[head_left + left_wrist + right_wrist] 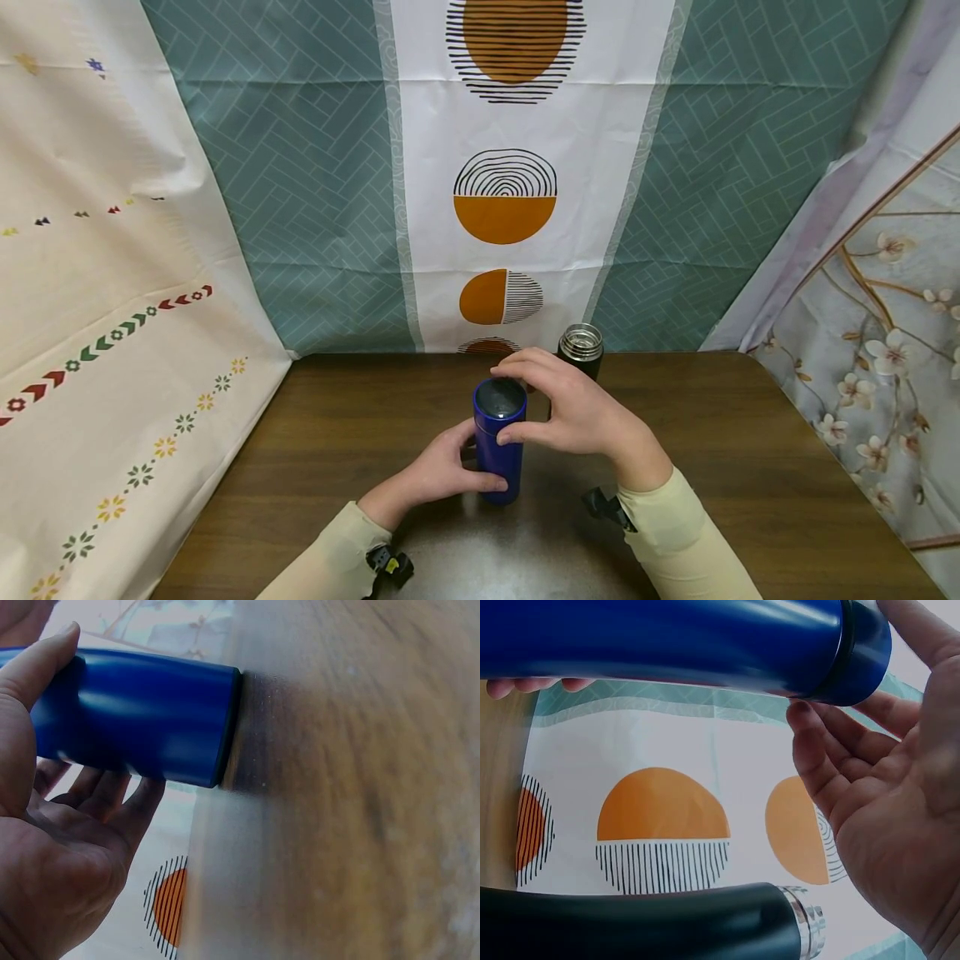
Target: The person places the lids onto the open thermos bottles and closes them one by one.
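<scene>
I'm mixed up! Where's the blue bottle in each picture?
Head: the blue bottle stands upright, just below the middle.
Left wrist: upper left, sideways, its base pointing right.
Right wrist: along the top, sideways, above the black bottle.
Shared landmark: orange circles on the cloth show in all three.

a draped indoor booth: wood-grain table [352, 408] walled by a teal-and-white geometric hanging [300, 175], cream motif-print cloth [97, 275] and blossom-print cloth [885, 333]; home or studio, unclear.

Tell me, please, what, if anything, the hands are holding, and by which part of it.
The blue bottle: the left hand grips its lower half, and the right hand holds it around the lid.
</scene>
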{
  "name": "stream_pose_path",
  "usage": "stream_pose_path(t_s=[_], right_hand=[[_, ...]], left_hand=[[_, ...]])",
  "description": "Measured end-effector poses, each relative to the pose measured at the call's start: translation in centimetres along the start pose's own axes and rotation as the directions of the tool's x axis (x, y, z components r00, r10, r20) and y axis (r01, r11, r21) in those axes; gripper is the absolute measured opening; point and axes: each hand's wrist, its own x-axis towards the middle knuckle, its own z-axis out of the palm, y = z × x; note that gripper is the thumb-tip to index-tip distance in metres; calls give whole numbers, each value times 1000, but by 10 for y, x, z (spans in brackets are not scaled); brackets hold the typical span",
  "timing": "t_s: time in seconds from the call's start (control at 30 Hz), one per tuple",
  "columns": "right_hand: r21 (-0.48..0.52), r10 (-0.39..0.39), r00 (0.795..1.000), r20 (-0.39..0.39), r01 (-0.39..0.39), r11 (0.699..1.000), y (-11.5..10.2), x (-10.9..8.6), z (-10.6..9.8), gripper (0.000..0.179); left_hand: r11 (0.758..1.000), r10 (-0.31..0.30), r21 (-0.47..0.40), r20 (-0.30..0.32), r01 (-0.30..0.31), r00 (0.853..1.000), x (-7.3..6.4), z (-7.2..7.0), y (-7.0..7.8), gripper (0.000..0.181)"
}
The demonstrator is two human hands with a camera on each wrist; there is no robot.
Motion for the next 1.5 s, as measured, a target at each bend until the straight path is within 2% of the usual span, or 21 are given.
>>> stream_pose_path(t_s=[0.23,0.4,0.63,0.83,1.13,1.5], right_hand=[[57,-28,999,30,27,998,1,-2,0,56],[78,-45,998,36,42,996,1,-2,0,54],[53,-67,998,7,67,996,1,-1,-1,55],[19,-48,999,-6,48,999,1,0,-1,54],[-12,-1,1000,-20,1,1000,0,0,0,62],[-33,1,1000,-19,-2,999,1,1,1,72]], left_hand=[[1000,-5,-13,9,5,1000,-1,0,-1,78],[1000,-5,-2,7,5,1000,-1,0,0,78],[1000,-4,1,7,4,1000,-1,0,-1,79],[1000,0,0,6,0,1000,-1,0,-1,78],[1000,7,2,-4,-7,1000,0,0,1,77],[1000,5,-3,-4,-5,1000,1,1,0,77]])
